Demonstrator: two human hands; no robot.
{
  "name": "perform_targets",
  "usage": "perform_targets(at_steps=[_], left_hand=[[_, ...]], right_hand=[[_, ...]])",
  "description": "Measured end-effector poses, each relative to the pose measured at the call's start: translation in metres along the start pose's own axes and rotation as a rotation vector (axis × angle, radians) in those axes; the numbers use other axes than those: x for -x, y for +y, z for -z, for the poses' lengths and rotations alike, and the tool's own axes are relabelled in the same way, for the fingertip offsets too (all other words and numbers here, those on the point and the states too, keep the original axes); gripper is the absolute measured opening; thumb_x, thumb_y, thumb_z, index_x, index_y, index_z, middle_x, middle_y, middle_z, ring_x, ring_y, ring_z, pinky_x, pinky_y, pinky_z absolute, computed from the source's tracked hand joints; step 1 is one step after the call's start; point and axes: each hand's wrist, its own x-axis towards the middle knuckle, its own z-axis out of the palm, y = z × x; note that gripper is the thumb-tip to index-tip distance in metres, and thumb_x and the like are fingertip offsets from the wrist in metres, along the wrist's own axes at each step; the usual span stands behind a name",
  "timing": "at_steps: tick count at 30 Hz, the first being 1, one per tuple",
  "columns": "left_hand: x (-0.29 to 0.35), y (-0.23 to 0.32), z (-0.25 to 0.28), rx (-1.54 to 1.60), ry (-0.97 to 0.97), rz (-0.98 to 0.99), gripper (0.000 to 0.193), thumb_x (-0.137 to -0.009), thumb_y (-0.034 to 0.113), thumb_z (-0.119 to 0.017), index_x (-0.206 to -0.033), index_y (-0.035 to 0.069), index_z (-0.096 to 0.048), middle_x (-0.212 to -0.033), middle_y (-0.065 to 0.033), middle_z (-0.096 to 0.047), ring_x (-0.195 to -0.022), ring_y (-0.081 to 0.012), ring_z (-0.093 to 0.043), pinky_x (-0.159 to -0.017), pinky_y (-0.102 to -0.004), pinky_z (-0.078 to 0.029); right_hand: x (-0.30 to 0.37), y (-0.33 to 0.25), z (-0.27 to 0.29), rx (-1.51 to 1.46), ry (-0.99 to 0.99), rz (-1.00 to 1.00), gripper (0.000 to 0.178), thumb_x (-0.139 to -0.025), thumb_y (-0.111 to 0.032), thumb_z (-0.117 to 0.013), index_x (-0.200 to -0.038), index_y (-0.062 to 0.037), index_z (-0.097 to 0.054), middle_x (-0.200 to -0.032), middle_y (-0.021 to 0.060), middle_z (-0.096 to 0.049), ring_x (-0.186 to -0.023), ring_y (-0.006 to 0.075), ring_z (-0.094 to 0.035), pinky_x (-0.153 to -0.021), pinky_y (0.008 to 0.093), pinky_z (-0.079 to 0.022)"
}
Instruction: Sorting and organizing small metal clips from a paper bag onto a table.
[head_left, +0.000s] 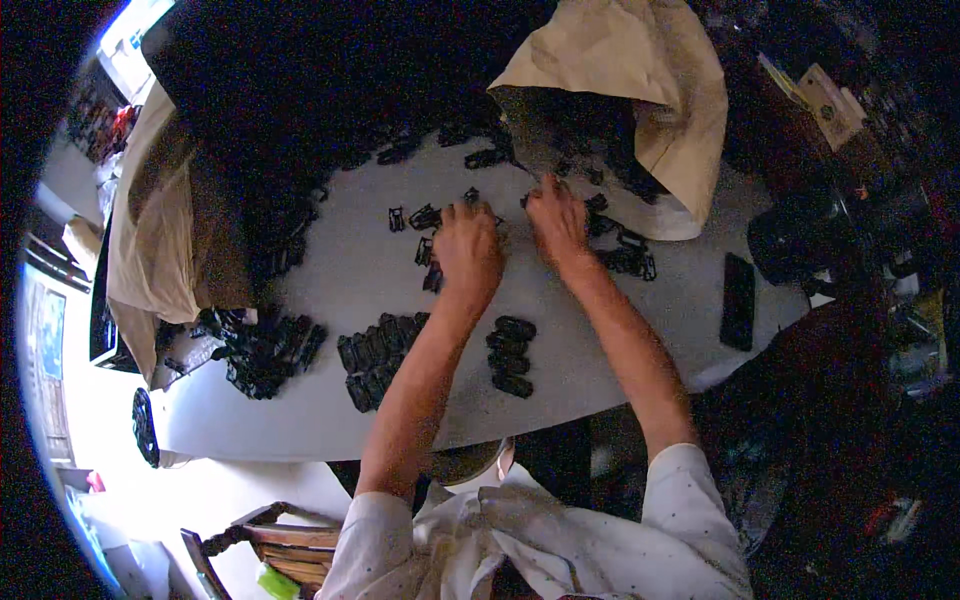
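My left hand (468, 252) reaches over the middle of the white table, fingers curled down among small black plastic pieces. One black piece (472, 195) shows just past its fingertips, and an open-framed black piece (396, 218) lies to its left. Close by on the right, my right hand (558, 222) has its fingers bent together at the mouth of a large brown paper bag (690, 110). A bit of black shows beside its thumb. What either hand's fingertips hold is hidden. More framed black pieces (628, 258) are scattered right of my right wrist.
Neat rows of black pieces (380, 350) lie by my left forearm, and a short column (511, 356) stands between my arms. A loose heap (262, 355) sits at the left, below another paper bag (165, 220). At the right rests a black phone-like slab (738, 302).
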Motion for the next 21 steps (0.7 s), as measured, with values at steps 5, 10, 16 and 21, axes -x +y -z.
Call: perform_targets(at_steps=[5, 10, 16, 21], left_hand=[[-0.012, 0.003, -0.006, -0.138, -0.129, -0.144, 0.019, -0.077, 0.006, -0.05, -0.094, 0.002, -0.056, -0.091, -0.0177, -0.054, -0.079, -0.0362, -0.054, -0.065, -0.0429, -0.045], [0.005, -0.002, -0.016, 0.378, -0.222, -0.202, 0.02, -0.072, -0.001, -0.051, -0.092, 0.002, -0.054, -0.082, -0.0195, -0.057, -0.07, -0.0384, -0.054, -0.061, -0.043, -0.044], [0.026, 0.005, -0.018, 0.36, -0.27, -0.363, 0.023, -0.074, 0.0, -0.05, -0.096, 0.004, -0.053, -0.079, -0.0215, -0.057, -0.067, -0.0405, -0.055, -0.055, -0.0451, -0.044], [0.04, 0.0, -0.023, 0.22, -0.302, -0.243, 0.021, -0.077, 0.006, -0.052, -0.097, 0.007, -0.054, -0.076, -0.0212, -0.058, -0.068, -0.0401, -0.056, -0.055, -0.0452, -0.044]], right_hand=[[0.034, 0.016, 0.033, -0.597, 0.068, -0.149, 0.024, -0.074, -0.005, -0.059, -0.098, -0.0009, -0.057, -0.086, 0.0141, -0.057, -0.077, 0.0273, -0.059, -0.067, 0.0309, -0.047], [0.074, 0.04, 0.044, -1.888, -0.141, -0.409, 0.025, -0.083, -0.008, -0.053, -0.108, -0.004, -0.051, -0.091, 0.0106, -0.06, -0.076, 0.0195, -0.059, -0.062, 0.0298, -0.048], [0.09, 0.049, 0.047, -2.061, -0.354, -0.518, 0.027, -0.084, -0.006, -0.05, -0.111, -0.0041, -0.048, -0.085, 0.0075, -0.059, -0.065, 0.0135, -0.056, -0.053, 0.0276, -0.047], [0.106, 0.043, 0.032, -1.543, -0.481, -0.373, 0.03, -0.084, -0.004, -0.051, -0.113, -0.0043, -0.045, -0.083, 0.0061, -0.058, -0.062, 0.0114, -0.054, -0.049, 0.0242, -0.045]])
